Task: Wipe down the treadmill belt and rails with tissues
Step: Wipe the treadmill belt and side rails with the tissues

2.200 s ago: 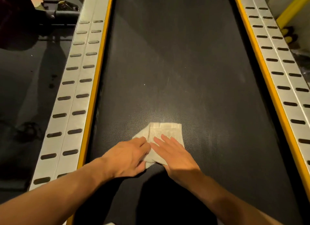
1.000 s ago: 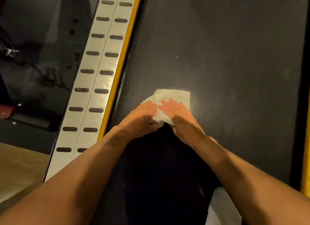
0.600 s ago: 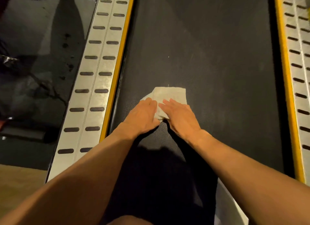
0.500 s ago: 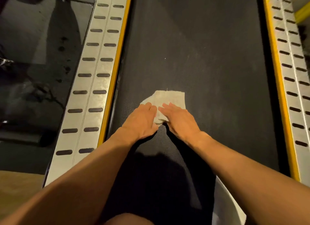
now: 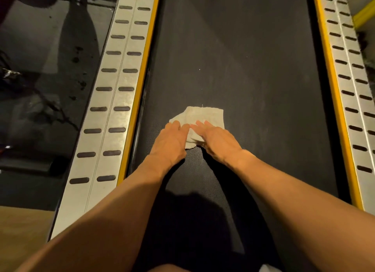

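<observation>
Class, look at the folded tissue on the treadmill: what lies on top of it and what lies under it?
Both hands, left hand and right hand, press flat on the tissue, covering its near part. Under it lies the black belt; that patch is hidden.

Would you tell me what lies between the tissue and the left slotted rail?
In the head view, only bare black belt and the yellow edge strip separate tissue from left rail.
</observation>
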{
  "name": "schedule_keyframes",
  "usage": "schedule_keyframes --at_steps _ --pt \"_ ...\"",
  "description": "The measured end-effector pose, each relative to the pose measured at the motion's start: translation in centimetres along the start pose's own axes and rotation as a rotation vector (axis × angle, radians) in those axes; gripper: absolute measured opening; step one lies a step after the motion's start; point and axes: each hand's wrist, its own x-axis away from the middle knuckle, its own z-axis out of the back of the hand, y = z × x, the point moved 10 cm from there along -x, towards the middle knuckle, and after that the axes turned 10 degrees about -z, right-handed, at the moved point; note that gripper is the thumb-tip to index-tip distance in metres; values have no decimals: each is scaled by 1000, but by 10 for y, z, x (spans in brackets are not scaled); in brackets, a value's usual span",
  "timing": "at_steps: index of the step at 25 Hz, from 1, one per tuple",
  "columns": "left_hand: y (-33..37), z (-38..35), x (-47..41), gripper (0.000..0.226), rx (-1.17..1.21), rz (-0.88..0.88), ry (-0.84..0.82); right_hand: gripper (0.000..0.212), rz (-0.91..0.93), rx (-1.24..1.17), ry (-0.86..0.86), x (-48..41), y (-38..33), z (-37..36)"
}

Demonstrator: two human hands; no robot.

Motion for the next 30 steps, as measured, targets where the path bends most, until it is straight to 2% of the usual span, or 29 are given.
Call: schedule_keyframes --at_steps 4,8,13,15,19,23,25,27,30 --pt "-10 6 3 51 -38 -20 16 53 -67 -159 61 -3 -3 -5" --pt "-19 13 22 57 -117 44 78 72 15 -186 125 -2 -26 -14" --pt "7 -1 28 56 -192 -91 45 73 53 -172 146 21 -11 -15" --pt "-13 9 23 54 -225 -28 56 65 53 -161 136 6 -25 -10" --pt "-51 25 33 58 -279 100 63 69 131 -105 124 -18 -72 -7" --pt "-18 6 60 56 -199 -37 29 73 215 -111 141 20 -59 -19" --pt "-17 0 63 55 -193 -61 7 68 173 -128 145 22 -53 -19" --pt "-37 6 59 56 -157 19 29 60 126 -188 139 5 -65 -15" --pt "-59 18 62 50 -122 117 78 71 162 -180 119 -2 -95 -12"
